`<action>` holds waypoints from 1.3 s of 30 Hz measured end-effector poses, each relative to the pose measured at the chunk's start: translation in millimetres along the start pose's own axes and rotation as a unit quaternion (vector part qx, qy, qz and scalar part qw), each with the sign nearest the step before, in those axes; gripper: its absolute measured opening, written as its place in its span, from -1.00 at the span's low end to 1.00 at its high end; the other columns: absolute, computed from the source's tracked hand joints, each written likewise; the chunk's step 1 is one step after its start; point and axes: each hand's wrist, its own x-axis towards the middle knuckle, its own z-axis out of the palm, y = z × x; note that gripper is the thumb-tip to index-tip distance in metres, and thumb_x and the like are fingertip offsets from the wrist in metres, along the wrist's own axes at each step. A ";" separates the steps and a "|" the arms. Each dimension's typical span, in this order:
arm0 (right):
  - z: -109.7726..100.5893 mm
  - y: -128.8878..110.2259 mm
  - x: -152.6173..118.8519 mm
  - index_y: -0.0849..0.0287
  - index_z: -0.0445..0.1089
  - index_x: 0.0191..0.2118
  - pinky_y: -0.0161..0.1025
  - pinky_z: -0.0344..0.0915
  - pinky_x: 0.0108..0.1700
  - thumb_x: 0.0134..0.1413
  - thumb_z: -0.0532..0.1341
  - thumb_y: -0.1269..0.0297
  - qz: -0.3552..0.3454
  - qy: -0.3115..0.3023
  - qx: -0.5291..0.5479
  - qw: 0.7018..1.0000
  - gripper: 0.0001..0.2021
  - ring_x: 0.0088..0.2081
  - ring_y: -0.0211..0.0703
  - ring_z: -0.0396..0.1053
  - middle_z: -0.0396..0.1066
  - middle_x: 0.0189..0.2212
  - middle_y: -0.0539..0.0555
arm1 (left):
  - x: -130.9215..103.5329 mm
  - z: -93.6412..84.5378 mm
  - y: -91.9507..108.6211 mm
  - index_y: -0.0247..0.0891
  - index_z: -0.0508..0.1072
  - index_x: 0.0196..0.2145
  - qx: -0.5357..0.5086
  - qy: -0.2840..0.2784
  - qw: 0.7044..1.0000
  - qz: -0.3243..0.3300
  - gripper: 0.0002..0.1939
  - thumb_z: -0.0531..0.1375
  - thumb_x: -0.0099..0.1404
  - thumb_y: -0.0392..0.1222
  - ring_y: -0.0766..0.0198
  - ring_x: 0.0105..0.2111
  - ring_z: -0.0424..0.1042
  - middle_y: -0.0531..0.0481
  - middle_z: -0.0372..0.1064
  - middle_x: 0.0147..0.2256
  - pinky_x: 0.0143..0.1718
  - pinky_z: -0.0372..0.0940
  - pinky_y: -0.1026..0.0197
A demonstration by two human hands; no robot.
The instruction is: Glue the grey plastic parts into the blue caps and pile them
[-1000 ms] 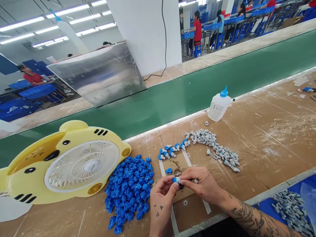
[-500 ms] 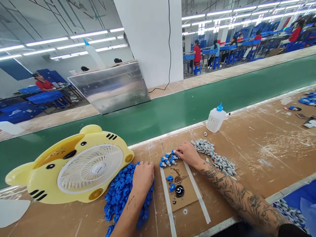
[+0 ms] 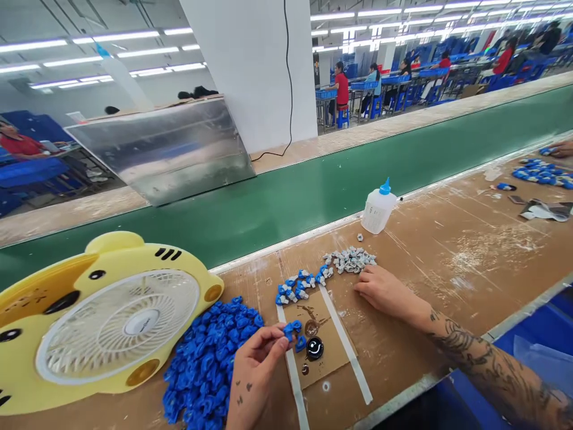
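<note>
My left hand [image 3: 257,370] is closed in a pinch at the left edge of a taped cardboard piece [image 3: 329,370]. Between its thumb and finger is a small blue plastic part [image 3: 290,328]. A second blue part [image 3: 300,343] lies just beyond the fingertips, beside a small round black dish of shiny dark liquid [image 3: 314,348]. My right hand [image 3: 387,292] rests low over the table by a pile of small grey parts [image 3: 350,260]. Its fingers are curled together, and what they hold, if anything, is hidden. Joined blue-and-grey pieces [image 3: 295,286] lie along the cardboard's far edge.
A heap of blue parts [image 3: 206,358] lies left of my left hand, against a yellow animal-faced fan [image 3: 179,263]. A white bottle with a blue tip [image 3: 377,210] stands beyond the grey pile. A green conveyor belt [image 3: 304,191] crosses behind. Another person's hand [image 3: 561,149] shows far right.
My left hand has gone from the blue heap to the cardboard, now with a blue part. My right hand has left the joined pieces and moved right to the grey pile. The view has shifted right.
</note>
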 end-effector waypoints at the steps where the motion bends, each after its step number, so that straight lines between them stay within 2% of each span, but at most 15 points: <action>1: 2.4 -3.0 0.2 0.18 0.53 -0.38 -0.14 0.28 -0.16 0.19 0.17 0.54 -0.008 -0.001 0.010 1.000 -0.77 -0.25 0.00 0.39 0.48 -0.39 0.19 | -4.6 3.3 0.7 -0.23 0.58 -0.53 -0.040 -0.003 0.999 -0.034 -0.65 0.51 -0.23 0.02 0.06 -0.39 0.60 -0.12 0.61 -0.39 -0.31 0.51 0.13; 5: 9.8 -13.0 -2.8 0.15 0.50 -0.20 -0.25 0.30 -0.24 0.21 0.19 0.48 -0.039 -0.007 0.125 0.991 -0.84 -0.29 -0.12 0.42 0.44 -0.29 0.10 | -14.8 8.4 -0.4 -0.24 0.63 -0.46 -0.122 0.009 0.988 -0.097 -0.58 0.56 -0.35 -0.09 0.05 -0.40 0.62 -0.08 0.59 -0.49 -0.27 0.50 0.12; 9: 18.3 -19.2 -8.0 0.13 0.54 -0.20 -0.29 0.33 -0.27 0.28 0.20 0.33 -0.064 0.005 0.233 0.970 -0.86 -0.32 -0.17 0.41 0.40 -0.31 0.08 | -18.6 6.2 -13.4 -0.26 0.68 -0.42 -0.069 0.040 0.993 -0.091 -0.58 0.54 -0.30 -0.05 0.02 -0.36 0.62 -0.17 0.64 -0.42 -0.27 0.51 0.11; 11: 23.1 -23.0 -9.9 0.12 0.56 -0.12 -0.29 0.35 -0.24 0.31 0.20 0.25 -0.052 0.023 0.271 0.961 -0.81 -0.30 -0.16 0.43 0.43 -0.30 0.10 | -21.3 6.1 -22.3 -0.23 0.70 -0.39 -0.012 0.047 0.996 -0.068 -0.59 0.52 -0.25 -0.02 0.01 -0.35 0.63 -0.17 0.65 -0.37 -0.29 0.52 0.12; 13: 27.6 -27.5 -11.6 0.11 0.55 -0.06 -0.28 0.37 -0.23 0.31 0.22 0.17 -0.004 0.043 0.308 0.950 -0.77 -0.32 -0.16 0.43 0.47 -0.34 0.08 | -24.9 7.0 -30.2 -0.18 0.71 -0.36 0.056 0.029 0.998 -0.021 -0.65 0.48 -0.15 -0.01 0.01 -0.34 0.63 -0.16 0.66 -0.34 -0.31 0.54 0.12; 16: 31.8 -34.6 -13.9 0.12 0.57 -0.18 -0.29 0.36 -0.31 0.24 0.27 0.13 0.074 0.070 0.355 0.929 -0.80 -0.41 -0.18 0.38 0.48 -0.42 0.04 | -30.7 8.6 -37.3 -0.09 0.72 -0.32 0.163 -0.024 0.983 0.075 -0.78 0.38 0.05 -0.05 0.02 -0.31 0.64 -0.14 0.66 -0.29 -0.30 0.54 0.13; 18: 32.0 -38.4 -15.1 0.12 0.59 -0.23 -0.30 0.35 -0.34 0.21 0.29 0.18 0.094 0.069 0.381 0.917 -0.83 -0.44 -0.21 0.37 0.50 -0.36 0.06 | -33.6 9.1 -38.9 -0.05 0.71 -0.27 0.222 -0.051 0.967 0.119 -0.81 0.34 0.13 -0.10 0.02 -0.27 0.64 -0.13 0.66 -0.27 -0.26 0.53 0.13; 21: 30.1 -42.2 -16.3 0.10 0.61 -0.13 -0.28 0.37 -0.31 0.22 0.23 0.30 0.093 0.055 0.397 0.911 -0.80 -0.42 -0.23 0.38 0.50 -0.26 0.08 | -35.4 9.7 -39.5 -0.02 0.70 -0.22 0.274 -0.061 0.950 0.138 -0.79 0.34 0.17 -0.13 0.07 -0.38 0.62 -0.10 0.65 -0.33 -0.31 0.52 0.15; 24: 30.4 -44.3 -16.9 0.09 0.62 -0.11 -0.26 0.37 -0.21 0.25 0.16 0.37 0.082 0.063 0.388 0.916 -0.73 -0.31 -0.17 0.42 0.49 -0.27 0.09 | -35.0 11.0 -41.0 -0.03 0.70 -0.23 0.299 -0.060 0.942 0.137 -0.80 0.33 0.17 -0.12 0.13 -0.51 0.55 -0.07 0.61 -0.41 -0.41 0.48 0.18; 28: 34.2 -44.6 -17.2 0.12 0.62 -0.18 -0.31 0.34 -0.34 0.21 0.23 0.28 0.102 0.079 0.423 0.897 -0.81 -0.38 -0.19 0.40 0.52 -0.36 0.07 | -33.9 13.0 -42.5 -0.02 0.71 -0.24 0.319 -0.062 0.936 0.133 -0.80 0.32 0.17 -0.11 0.13 -0.51 0.53 -0.08 0.60 -0.41 -0.40 0.46 0.18; 31: 33.4 -45.4 -17.9 0.13 0.62 -0.29 -0.32 0.32 -0.39 0.21 0.27 0.22 0.105 0.102 0.450 0.881 -0.82 -0.41 -0.20 0.41 0.54 -0.39 0.07 | -33.2 11.8 -40.9 -0.02 0.71 -0.23 0.313 -0.065 0.939 0.127 -0.79 0.33 0.15 -0.11 0.14 -0.51 0.52 -0.07 0.60 -0.39 -0.34 0.46 0.14; 34: 29.8 -51.7 -19.9 0.13 0.63 -0.32 -0.32 0.34 -0.36 0.21 0.28 0.19 0.092 0.120 0.470 0.870 -0.81 -0.38 -0.20 0.46 0.56 -0.39 0.08 | -33.1 8.9 -37.7 -0.06 0.70 -0.27 0.272 -0.048 0.956 0.095 -0.80 0.36 0.12 -0.07 0.16 -0.52 0.50 -0.06 0.59 -0.42 -0.40 0.43 0.17; 37: 28.5 -66.3 -22.1 0.12 0.64 -0.31 -0.32 0.38 -0.34 0.22 0.29 0.17 0.081 0.136 0.497 0.853 -0.80 -0.37 -0.19 0.49 0.58 -0.38 0.08 | -35.3 10.9 -34.7 -0.14 0.69 -0.33 0.159 0.006 0.987 0.010 -0.73 0.44 0.01 0.02 0.13 -0.46 0.55 -0.07 0.61 -0.43 -0.39 0.45 0.18; 39: 30.1 -79.0 -22.7 0.12 0.64 -0.31 -0.33 0.41 -0.32 0.24 0.29 0.15 0.068 0.149 0.516 0.841 -0.78 -0.37 -0.19 0.50 0.59 -0.39 0.08 | -38.7 17.5 -32.6 -0.18 0.67 -0.37 0.059 0.041 0.996 -0.043 -0.65 0.49 -0.09 0.05 0.12 -0.41 0.58 -0.08 0.62 -0.42 -0.34 0.47 0.20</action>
